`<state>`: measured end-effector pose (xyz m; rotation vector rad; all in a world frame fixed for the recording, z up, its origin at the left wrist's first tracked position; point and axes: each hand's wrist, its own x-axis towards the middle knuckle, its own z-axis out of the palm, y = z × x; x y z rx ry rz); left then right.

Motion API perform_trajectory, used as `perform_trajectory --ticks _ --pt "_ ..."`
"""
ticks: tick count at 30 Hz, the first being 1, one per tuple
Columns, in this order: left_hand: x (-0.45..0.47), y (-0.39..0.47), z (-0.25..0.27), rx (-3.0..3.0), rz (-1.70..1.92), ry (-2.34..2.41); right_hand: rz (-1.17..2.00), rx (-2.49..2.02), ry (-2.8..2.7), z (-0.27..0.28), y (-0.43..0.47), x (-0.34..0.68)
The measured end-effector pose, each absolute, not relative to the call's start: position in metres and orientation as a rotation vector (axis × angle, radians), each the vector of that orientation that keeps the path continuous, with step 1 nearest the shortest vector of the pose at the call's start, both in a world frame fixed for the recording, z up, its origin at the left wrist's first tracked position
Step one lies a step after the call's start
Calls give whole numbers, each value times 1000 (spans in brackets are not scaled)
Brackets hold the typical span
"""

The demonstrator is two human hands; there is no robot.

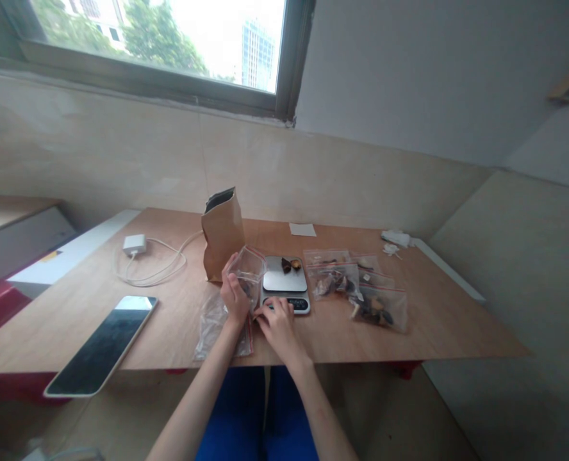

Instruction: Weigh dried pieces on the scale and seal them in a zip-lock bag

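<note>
My left hand (235,298) is wrapped around a clear plastic container (247,261), tilted beside the scale. Something dark shows through its wall. Low over the front edge of a small digital kitchen scale (284,283) is my right hand (279,326), its fingers bent and partly covering the control panel. A tiny dark bit seems to sit at its thumb and fingertips, too small to name. Two brown dried pieces (287,265) lie on the scale's metal plate. Beneath my left wrist, empty-looking clear zip bags (211,326) lie flat on the table.
An open brown paper bag (222,234) stands behind my left hand. Several zip bags of dried pieces (378,307) lie right of the scale. A phone (102,346) overhangs the front edge at left. A white charger (134,244), a white card (302,230) and tissue (396,238) lie farther back.
</note>
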<state>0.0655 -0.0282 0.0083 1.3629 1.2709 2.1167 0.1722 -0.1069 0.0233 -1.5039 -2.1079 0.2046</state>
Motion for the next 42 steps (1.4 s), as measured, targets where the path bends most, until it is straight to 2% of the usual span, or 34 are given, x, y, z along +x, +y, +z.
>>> perform_trajectory --ticks 9,14,18,22,27,36,42 --pt "66 -32 8 1485 2066 1235 274 -1348 -1508 78 -82 178" --pt "65 -32 6 1575 2079 1202 305 -1210 -1635 97 -62 167" --pt "65 -30 3 1547 2075 1222 200 -1275 -1643 84 -45 177" --pt "66 -29 0 1543 2075 1193 73 -1552 -1703 51 -21 202" --pt "67 -29 1 1555 2068 1168 33 -1666 -1883 20 0 224" --pt "67 -29 2 1539 2053 1156 117 -1571 -1809 15 -1 228" --pt "67 -29 3 1546 2051 1175 362 -1332 -1576 29 -5 219"
